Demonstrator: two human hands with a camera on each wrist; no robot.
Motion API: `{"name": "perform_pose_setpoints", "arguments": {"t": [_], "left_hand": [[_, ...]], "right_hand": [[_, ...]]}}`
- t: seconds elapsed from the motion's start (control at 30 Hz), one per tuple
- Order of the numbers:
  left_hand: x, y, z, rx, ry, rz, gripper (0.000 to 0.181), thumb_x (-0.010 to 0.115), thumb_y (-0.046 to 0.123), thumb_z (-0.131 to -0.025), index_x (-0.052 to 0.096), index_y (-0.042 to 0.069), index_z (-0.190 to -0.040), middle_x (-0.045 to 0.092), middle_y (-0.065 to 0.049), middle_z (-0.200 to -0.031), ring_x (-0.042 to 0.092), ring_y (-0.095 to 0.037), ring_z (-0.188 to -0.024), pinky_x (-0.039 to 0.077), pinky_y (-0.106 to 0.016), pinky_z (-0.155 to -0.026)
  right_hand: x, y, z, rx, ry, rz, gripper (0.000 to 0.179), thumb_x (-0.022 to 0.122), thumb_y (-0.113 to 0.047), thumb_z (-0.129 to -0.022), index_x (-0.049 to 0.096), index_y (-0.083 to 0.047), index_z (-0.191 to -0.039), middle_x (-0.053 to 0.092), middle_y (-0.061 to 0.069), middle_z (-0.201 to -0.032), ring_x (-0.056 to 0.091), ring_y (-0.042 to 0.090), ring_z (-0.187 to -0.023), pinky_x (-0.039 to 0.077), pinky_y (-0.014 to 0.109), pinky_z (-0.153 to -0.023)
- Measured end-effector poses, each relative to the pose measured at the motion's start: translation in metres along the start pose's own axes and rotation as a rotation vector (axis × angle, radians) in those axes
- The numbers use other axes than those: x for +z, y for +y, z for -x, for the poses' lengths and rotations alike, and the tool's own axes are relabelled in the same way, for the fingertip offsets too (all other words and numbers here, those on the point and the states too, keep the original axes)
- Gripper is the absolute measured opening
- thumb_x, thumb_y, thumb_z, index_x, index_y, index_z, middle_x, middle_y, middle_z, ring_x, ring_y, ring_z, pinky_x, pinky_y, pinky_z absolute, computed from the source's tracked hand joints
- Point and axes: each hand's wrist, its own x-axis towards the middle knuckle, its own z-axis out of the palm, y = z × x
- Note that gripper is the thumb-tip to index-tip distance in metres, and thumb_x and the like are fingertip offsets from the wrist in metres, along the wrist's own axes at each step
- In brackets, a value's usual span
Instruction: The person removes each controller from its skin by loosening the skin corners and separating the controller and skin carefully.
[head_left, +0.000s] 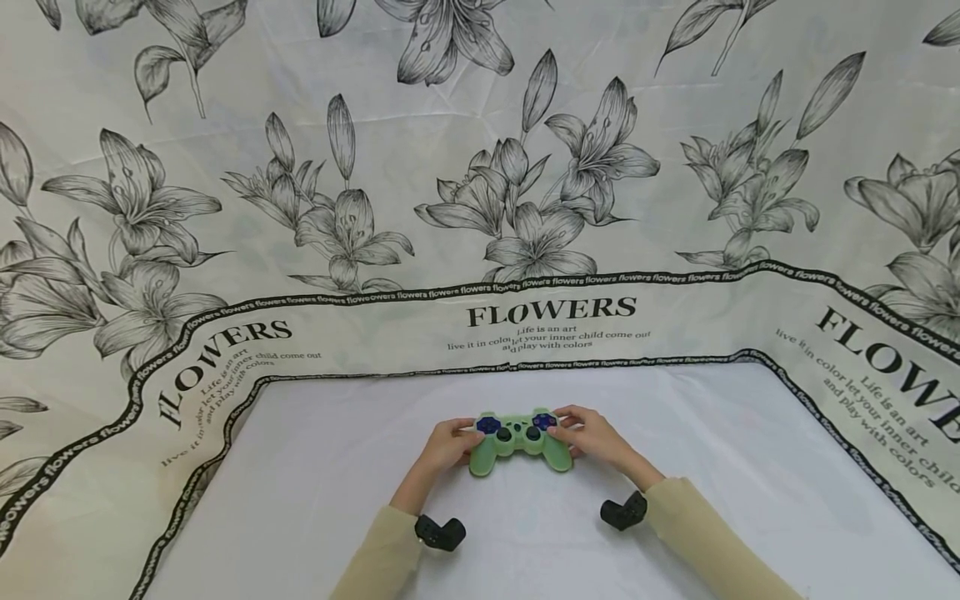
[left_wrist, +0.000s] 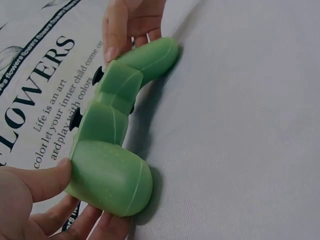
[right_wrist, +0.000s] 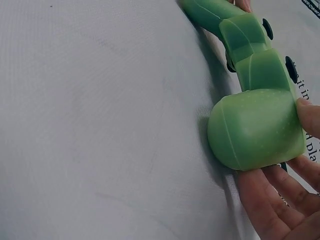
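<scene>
A light green game controller [head_left: 517,444] with dark blue button pads and two black thumbsticks is held level between both hands, close over the white cloth. My left hand [head_left: 447,444] grips its left end, thumb on the top face and fingers beneath; the left wrist view shows that thumb [left_wrist: 47,181] against the side of the rounded grip. The right hand [head_left: 592,435] holds the other end the same way, and in the right wrist view its fingers [right_wrist: 267,200] reach under the green grip [right_wrist: 257,130]. The controller's underside is hidden in the head view.
White cloth [head_left: 315,483] covers the tabletop. Behind and at both sides rises a fabric screen [head_left: 390,333] printed with lilies and "FLOWERS" lettering. Black wrist devices sit at the left wrist [head_left: 441,533] and the right wrist [head_left: 624,510], beside beige sleeves [head_left: 378,554].
</scene>
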Motion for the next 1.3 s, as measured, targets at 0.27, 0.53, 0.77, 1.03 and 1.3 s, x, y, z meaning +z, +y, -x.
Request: {"name": "perform_pose_setpoints", "arguments": {"t": [0.27,0.53,0.77,1.03,1.3], "left_hand": [[0.005,0.003,0.006,0.057,0.068,-0.04,0.047,0.063,0.019,-0.093,0.052,0.001,-0.135,0.064,-0.016,-0.115,0.059,-0.014,-0.087,0.052,-0.024,-0.069],[0.004,0.003,0.008,0.157,0.112,-0.046,0.046,0.062,0.019,-0.093,0.053,0.0,-0.134,0.061,-0.019,-0.117,0.06,-0.021,-0.096,0.053,-0.028,-0.074],[0.003,0.001,0.007,0.229,0.157,-0.038,0.043,0.063,0.016,-0.093,0.054,0.001,-0.133,0.063,-0.019,-0.117,0.062,-0.025,-0.1,0.053,-0.034,-0.084],[0.003,0.004,0.003,0.241,0.177,-0.004,0.044,0.064,0.014,-0.092,0.054,0.003,-0.134,0.061,-0.019,-0.122,0.06,-0.021,-0.098,0.052,-0.028,-0.08],[-0.002,0.001,-0.003,0.254,0.155,0.004,0.045,0.066,0.014,-0.09,0.055,0.006,-0.133,0.061,-0.017,-0.123,0.059,-0.022,-0.099,0.051,-0.028,-0.08]], "right_hand": [[-0.001,-0.002,0.005,-0.025,0.025,-0.013,0.054,0.065,-0.03,-0.091,0.05,0.001,-0.133,0.057,0.02,-0.119,0.064,0.019,-0.092,0.058,0.032,-0.067],[0.001,-0.005,0.005,-0.052,0.064,-0.04,0.055,0.067,-0.031,-0.09,0.051,-0.002,-0.133,0.059,0.021,-0.121,0.063,0.016,-0.087,0.057,0.031,-0.067],[0.002,-0.004,0.003,-0.134,0.124,-0.029,0.052,0.069,-0.027,-0.088,0.054,-0.002,-0.131,0.061,0.022,-0.12,0.063,0.016,-0.085,0.054,0.028,-0.066],[0.001,-0.005,0.0,-0.16,0.154,-0.027,0.052,0.071,-0.025,-0.087,0.054,-0.002,-0.13,0.062,0.023,-0.12,0.064,0.021,-0.089,0.054,0.027,-0.069],[0.003,-0.004,-0.004,-0.161,0.163,-0.043,0.052,0.072,-0.023,-0.086,0.053,-0.003,-0.131,0.061,0.023,-0.122,0.065,0.024,-0.093,0.053,0.028,-0.071]]}}
